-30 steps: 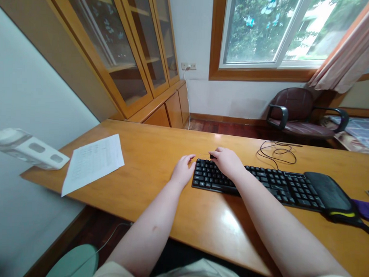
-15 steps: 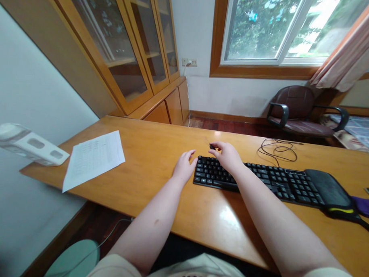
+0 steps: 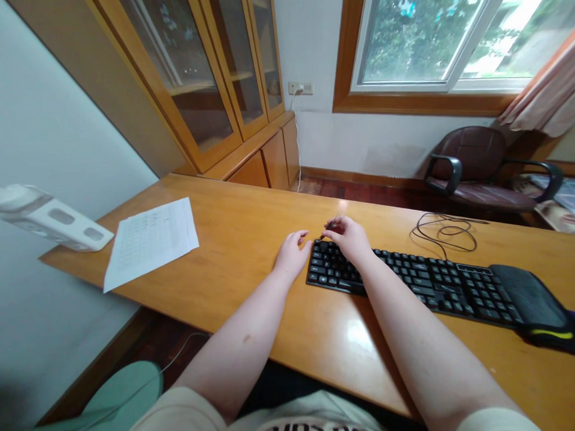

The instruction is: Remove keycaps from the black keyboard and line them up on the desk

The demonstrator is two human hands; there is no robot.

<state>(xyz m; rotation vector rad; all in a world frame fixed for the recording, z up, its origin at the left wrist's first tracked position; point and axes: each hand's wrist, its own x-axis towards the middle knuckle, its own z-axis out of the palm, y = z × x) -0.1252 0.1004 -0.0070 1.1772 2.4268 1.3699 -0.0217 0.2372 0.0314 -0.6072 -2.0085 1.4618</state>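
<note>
A black keyboard lies on the wooden desk. My left hand rests on the desk against the keyboard's left end, fingers loosely curled and slightly apart, holding nothing. My right hand sits over the keyboard's far left corner, thumb and fingers pinched on a small dark thing that I cannot name. The keyboard's black cable lies coiled on the desk behind it.
A printed sheet of paper lies at the desk's left. A white device juts in from the left. A black case with a yellow stripe covers the keyboard's right end. A brown armchair stands under the window; glass-door cabinets line the left wall.
My right hand has lifted a little at the keyboard's far corner, its pinch now raised off the keys. The view has shifted slightly; my left hand stays at the keyboard's end.
</note>
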